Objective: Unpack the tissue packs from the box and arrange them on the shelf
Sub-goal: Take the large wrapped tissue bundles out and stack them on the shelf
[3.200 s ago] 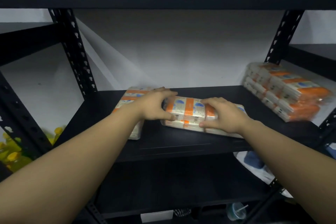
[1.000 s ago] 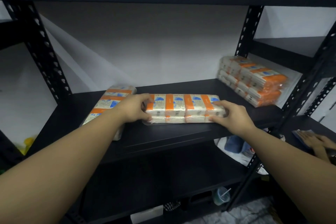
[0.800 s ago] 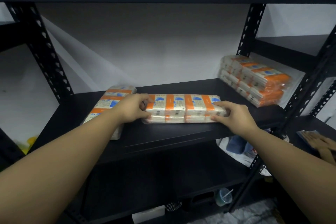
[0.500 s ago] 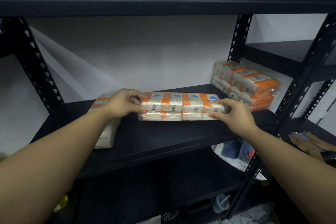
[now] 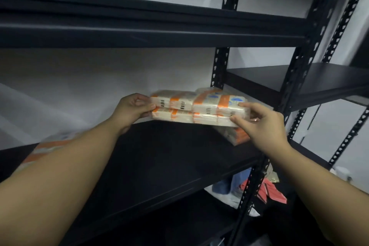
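Tissue pack bundle (image 5: 196, 108), frame centre: left hand (image 5: 131, 109) and right hand (image 5: 263, 124) fingers clamped on its ends, above bare black shelf (image 5: 169, 158); stacked packs (image 5: 237, 136) just behind.

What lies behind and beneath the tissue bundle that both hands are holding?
Behind and below the held bundle, near the right hand, part of another orange-banded tissue stack rests on the black shelf. Most of that stack is covered, so its height cannot be seen.
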